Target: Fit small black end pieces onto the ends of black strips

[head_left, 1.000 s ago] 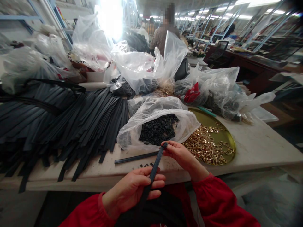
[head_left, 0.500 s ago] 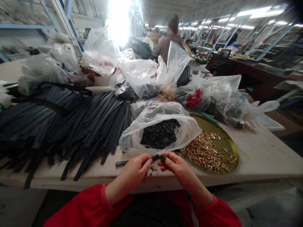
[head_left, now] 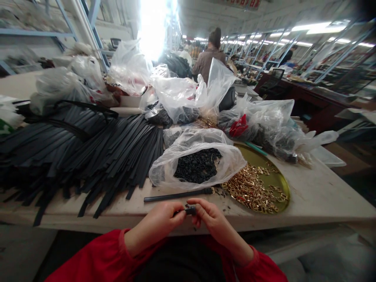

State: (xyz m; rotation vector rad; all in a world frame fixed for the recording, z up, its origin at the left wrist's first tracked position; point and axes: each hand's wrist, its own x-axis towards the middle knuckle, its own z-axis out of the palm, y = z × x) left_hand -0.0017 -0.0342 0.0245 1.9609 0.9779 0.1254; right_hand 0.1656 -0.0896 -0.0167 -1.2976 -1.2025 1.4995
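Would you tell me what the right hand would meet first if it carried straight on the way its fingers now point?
The right hand points left, so it would first meet the left hand, whose fingertips pinch the same small black piece; depth between them is unclear.

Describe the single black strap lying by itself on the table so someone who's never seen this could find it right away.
Start at the round gold tray of gold buckles at the table's near right. Just left of it, in front of the clear bag of small black pieces, lies the single black strap. Unlike the big strap pile further left, it lies alone, crosswise.
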